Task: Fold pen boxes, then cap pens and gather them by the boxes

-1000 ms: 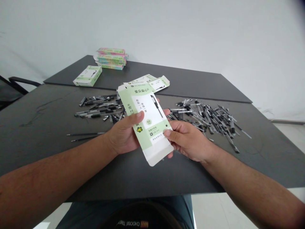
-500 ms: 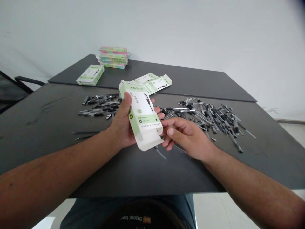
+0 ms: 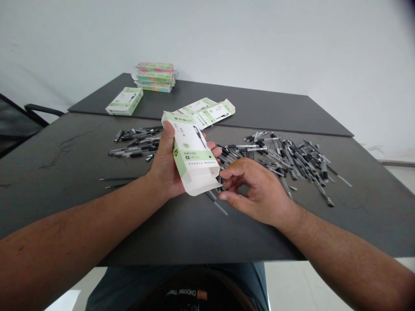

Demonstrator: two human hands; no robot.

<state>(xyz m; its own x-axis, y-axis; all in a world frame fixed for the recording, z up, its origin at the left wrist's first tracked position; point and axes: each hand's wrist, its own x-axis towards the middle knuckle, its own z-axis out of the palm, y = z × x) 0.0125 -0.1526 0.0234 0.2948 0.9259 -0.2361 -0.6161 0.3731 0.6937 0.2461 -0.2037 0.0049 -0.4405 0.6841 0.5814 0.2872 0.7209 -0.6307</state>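
Observation:
My left hand (image 3: 165, 168) is closed around a white and green pen box (image 3: 194, 149) with a pen printed on its face. The box is tilted, its near end unfolded with the end flap (image 3: 199, 185) sticking out toward me. My right hand (image 3: 256, 190) is at that end, thumb and forefinger parted and the other fingers curled. Its fingertips are at the edge of the flap; whether they touch it I cannot tell. Behind and beneath the hands lie loose black and clear pens (image 3: 301, 162), with another group of pen parts (image 3: 139, 140) to the left.
Two flattened-looking pen boxes (image 3: 212, 113) lie beyond my hands. A closed pen box (image 3: 125, 101) and a stack of colourful boxes (image 3: 154, 77) are at the back left. Thin refills (image 3: 118, 179) lie by my left forearm. A chair (image 3: 42, 110) stands at the left.
My right thumb has moved down, away from the forefinger, and the hand has opened at the flap. The box has shifted slightly left and up in my left hand.

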